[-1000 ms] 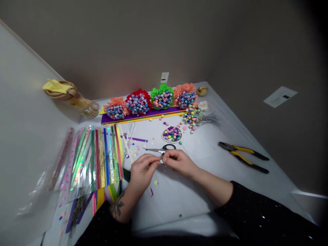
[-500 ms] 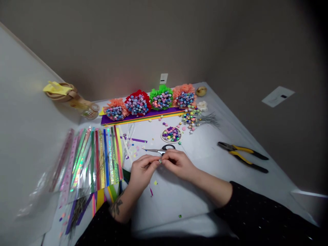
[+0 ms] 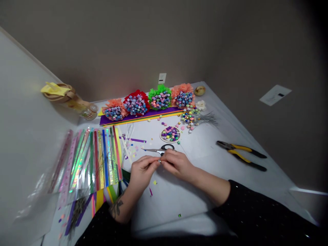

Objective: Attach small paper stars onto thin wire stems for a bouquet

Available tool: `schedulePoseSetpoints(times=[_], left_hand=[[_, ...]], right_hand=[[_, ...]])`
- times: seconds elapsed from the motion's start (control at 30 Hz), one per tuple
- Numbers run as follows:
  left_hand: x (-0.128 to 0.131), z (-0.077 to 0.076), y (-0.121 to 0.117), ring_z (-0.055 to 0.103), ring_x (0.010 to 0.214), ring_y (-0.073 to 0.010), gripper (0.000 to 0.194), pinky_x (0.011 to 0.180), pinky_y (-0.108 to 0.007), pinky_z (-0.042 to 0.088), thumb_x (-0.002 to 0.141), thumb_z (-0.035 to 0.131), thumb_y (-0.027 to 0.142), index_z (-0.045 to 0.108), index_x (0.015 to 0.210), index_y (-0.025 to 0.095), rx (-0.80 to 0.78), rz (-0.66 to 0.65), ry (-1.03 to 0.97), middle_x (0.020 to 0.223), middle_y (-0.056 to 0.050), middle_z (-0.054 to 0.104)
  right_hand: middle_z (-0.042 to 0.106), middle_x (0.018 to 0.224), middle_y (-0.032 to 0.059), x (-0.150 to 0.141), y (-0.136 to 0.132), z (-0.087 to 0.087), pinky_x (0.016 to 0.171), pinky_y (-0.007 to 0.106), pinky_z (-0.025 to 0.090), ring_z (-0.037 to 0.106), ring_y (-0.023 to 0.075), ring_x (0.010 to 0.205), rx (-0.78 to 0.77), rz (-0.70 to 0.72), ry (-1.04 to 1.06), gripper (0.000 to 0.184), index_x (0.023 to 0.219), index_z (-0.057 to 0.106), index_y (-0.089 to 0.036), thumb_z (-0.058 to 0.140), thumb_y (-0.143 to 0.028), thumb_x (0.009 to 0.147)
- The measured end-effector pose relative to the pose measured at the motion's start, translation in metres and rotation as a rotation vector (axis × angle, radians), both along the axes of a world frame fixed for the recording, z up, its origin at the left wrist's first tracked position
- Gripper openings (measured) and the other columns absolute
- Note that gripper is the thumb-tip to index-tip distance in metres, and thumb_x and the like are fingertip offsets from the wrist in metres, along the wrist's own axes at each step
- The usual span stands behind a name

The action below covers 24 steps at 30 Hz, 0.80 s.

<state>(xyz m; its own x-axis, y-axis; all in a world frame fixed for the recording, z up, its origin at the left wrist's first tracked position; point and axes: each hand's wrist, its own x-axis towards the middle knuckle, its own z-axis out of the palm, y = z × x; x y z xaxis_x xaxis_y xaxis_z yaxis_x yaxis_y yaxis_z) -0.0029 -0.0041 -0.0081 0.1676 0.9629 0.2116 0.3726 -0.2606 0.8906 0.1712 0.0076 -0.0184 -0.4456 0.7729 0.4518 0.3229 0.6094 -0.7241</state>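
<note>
My left hand [image 3: 142, 171] and my right hand [image 3: 176, 164] meet fingertip to fingertip over the white table [image 3: 205, 150], pinching a tiny shiny folded paper piece [image 3: 160, 160] between them. Both hands have their fingers closed on it. Black-handled scissors [image 3: 161, 149] lie just beyond my fingers. A small round dish of folded paper stars [image 3: 170, 134] sits a little farther back. Packs of coloured and holographic paper strips [image 3: 99, 157] lie to the left of my left hand.
Four paper-star bouquets [image 3: 148, 102] in orange, red and green ruffles line the far edge on purple and yellow sheets. Wire stems with stars [image 3: 197, 118] lie at the back right. Yellow-handled pliers [image 3: 241, 155] rest on the right. A ribbon spool [image 3: 61, 92] stands at the left wall.
The hands stay together on the small piece with only slight finger movement. The view has shifted a little.
</note>
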Motion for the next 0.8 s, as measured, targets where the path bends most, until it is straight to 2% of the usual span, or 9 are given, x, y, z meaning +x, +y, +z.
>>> schedulePoseSetpoints(times=[0.17,0.27,0.33,0.4,0.5,0.57,0.67,0.8], left_hand=[[0.0034,-0.0003,-0.0009,0.066,0.066,-0.0137,0.008,0.063,-0.024,0.055,0.077,0.065,0.017,0.072,0.080,0.018,0.090,0.011,0.034,0.075,-0.004,0.072],[0.0025,-0.0007,-0.0004,0.066,0.066,-0.0134,0.008,0.063,-0.023,0.055,0.077,0.065,0.016,0.072,0.080,0.018,0.117,0.008,0.049,0.074,-0.004,0.072],[0.0005,-0.0011,0.0005,0.065,0.066,-0.0133,0.009,0.062,-0.023,0.054,0.077,0.064,0.015,0.072,0.080,0.018,0.128,-0.008,0.050,0.074,-0.004,0.071],[-0.0018,-0.0013,0.0015,0.065,0.067,-0.0132,0.011,0.061,-0.023,0.054,0.078,0.063,0.015,0.072,0.082,0.019,0.144,-0.037,0.049,0.073,-0.003,0.070],[-0.0040,-0.0005,0.0027,0.064,0.068,-0.0139,0.011,0.061,-0.024,0.053,0.076,0.065,0.015,0.072,0.084,0.020,0.165,-0.049,0.068,0.074,-0.003,0.068],[-0.0042,0.0009,0.0027,0.063,0.067,-0.0140,0.008,0.060,-0.024,0.053,0.074,0.068,0.017,0.071,0.081,0.019,0.186,-0.014,0.077,0.072,-0.003,0.067],[-0.0038,0.0030,0.0019,0.063,0.066,-0.0135,0.006,0.061,-0.024,0.053,0.077,0.064,0.016,0.069,0.079,0.019,0.226,-0.008,0.087,0.071,-0.002,0.067],[-0.0027,0.0043,0.0004,0.065,0.071,-0.0140,0.014,0.064,-0.025,0.054,0.081,0.059,0.015,0.070,0.087,0.020,0.256,-0.067,0.108,0.077,-0.004,0.070]], right_hand=[[0.052,0.064,0.0022,-0.0041,-0.0032,-0.0005,0.056,0.025,0.041,0.048,0.0140,0.060,-0.009,-0.068,0.005,0.016,0.072,0.054,-0.019,0.045,-0.017,0.085],[0.052,0.062,0.0011,-0.0053,-0.0034,-0.0004,0.055,0.024,0.040,0.047,0.0127,0.059,-0.076,-0.103,0.054,0.015,0.069,0.056,-0.019,0.049,-0.017,0.082],[0.053,0.062,0.0007,-0.0046,-0.0016,0.0005,0.055,0.023,0.039,0.048,0.0117,0.059,-0.220,-0.088,0.112,0.014,0.069,0.060,-0.017,0.051,-0.018,0.080],[0.053,0.061,-0.0001,-0.0034,0.0008,0.0020,0.053,0.022,0.037,0.048,0.0103,0.057,-0.445,-0.058,0.183,0.015,0.068,0.062,-0.016,0.053,-0.021,0.079],[0.046,0.052,-0.0043,-0.0031,0.0027,0.0039,0.046,0.020,0.033,0.041,0.0074,0.048,-0.800,0.001,0.304,0.018,0.067,0.059,-0.015,0.057,-0.030,0.078],[0.041,0.048,-0.0069,-0.0041,0.0021,0.0048,0.041,0.019,0.028,0.035,0.0058,0.042,-0.971,0.029,0.374,0.020,0.066,0.057,-0.015,0.060,-0.033,0.074],[0.041,0.046,-0.0076,-0.0058,0.0002,0.0053,0.038,0.018,0.025,0.032,0.0051,0.039,-1.086,0.025,0.432,0.022,0.067,0.056,-0.016,0.063,-0.036,0.071],[0.041,0.046,-0.0078,-0.0062,-0.0004,0.0056,0.039,0.018,0.025,0.032,0.0051,0.040,-1.071,0.026,0.439,0.023,0.068,0.055,-0.016,0.062,-0.037,0.073]])
